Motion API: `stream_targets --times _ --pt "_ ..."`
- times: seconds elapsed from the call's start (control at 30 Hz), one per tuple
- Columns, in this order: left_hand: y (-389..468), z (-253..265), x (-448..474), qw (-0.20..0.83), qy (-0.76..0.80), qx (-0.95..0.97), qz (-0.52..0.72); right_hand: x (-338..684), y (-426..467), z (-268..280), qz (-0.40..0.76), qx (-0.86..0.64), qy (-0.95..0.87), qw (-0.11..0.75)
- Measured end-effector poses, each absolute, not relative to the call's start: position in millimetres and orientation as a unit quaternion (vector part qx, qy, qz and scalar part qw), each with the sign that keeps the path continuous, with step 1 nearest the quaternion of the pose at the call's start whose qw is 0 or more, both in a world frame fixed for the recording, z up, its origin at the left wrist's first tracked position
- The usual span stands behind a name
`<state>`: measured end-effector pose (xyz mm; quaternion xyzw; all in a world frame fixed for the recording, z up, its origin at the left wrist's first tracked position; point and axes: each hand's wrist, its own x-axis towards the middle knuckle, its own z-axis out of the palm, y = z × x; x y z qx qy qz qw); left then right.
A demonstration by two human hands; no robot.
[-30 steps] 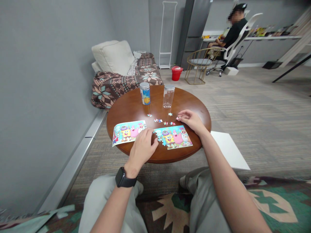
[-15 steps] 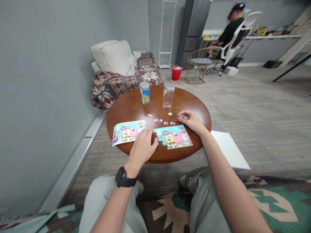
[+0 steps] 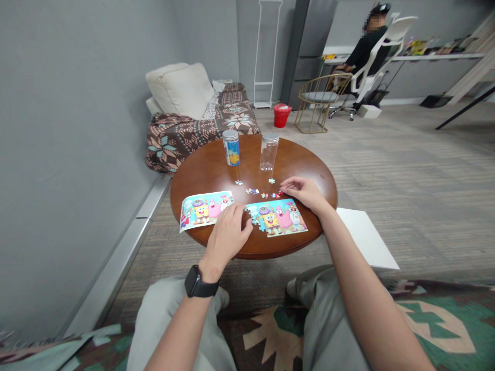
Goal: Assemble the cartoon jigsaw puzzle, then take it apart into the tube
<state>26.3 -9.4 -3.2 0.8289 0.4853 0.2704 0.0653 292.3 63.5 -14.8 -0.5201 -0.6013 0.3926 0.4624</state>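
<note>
My left hand [image 3: 229,230] rests with its fingers loosely stretched out, over the right edge of the picture sheet [image 3: 200,209] and beside the partly assembled jigsaw puzzle [image 3: 284,219]. The puzzle shows the same cartoon figures as the sheet; its left edge is ragged. Behind the puzzle, my right hand [image 3: 305,194] pinches a small red puzzle piece [image 3: 281,192] at its fingertips, low over the table. Several loose pieces [image 3: 252,191] lie to its left, with a pale blue piece [image 3: 271,181] and another piece [image 3: 238,182] farther back.
On the round wooden table [image 3: 201,167] stand a blue-labelled jar [image 3: 231,149] and a clear jar [image 3: 268,153], both lidded. A white board [image 3: 365,237] is at the table's right. Beyond are a covered couch [image 3: 232,111], a red bin [image 3: 281,115] and a seated person [image 3: 369,51].
My right hand has shifted slightly left and nearer, bringing the red puzzle piece close to the row of loose pieces. My left hand stays in place.
</note>
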Motion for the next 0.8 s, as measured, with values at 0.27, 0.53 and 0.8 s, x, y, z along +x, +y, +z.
stream_targets --times 0.27,0.53,0.8 --pt "-9.0 -3.5 26.0 0.071 0.485 0.830 0.266 294.3 65.4 -15.2 0.357 -0.514 -0.633 0.455" --pt "-9.2 -2.9 26.0 0.071 0.487 0.830 0.263 292.3 61.8 -11.0 0.308 -0.546 -0.642 0.443" --pt "-8.9 -3.9 25.5 0.069 0.484 0.831 0.265 293.3 62.9 -13.9 0.365 -0.545 -0.592 0.467"
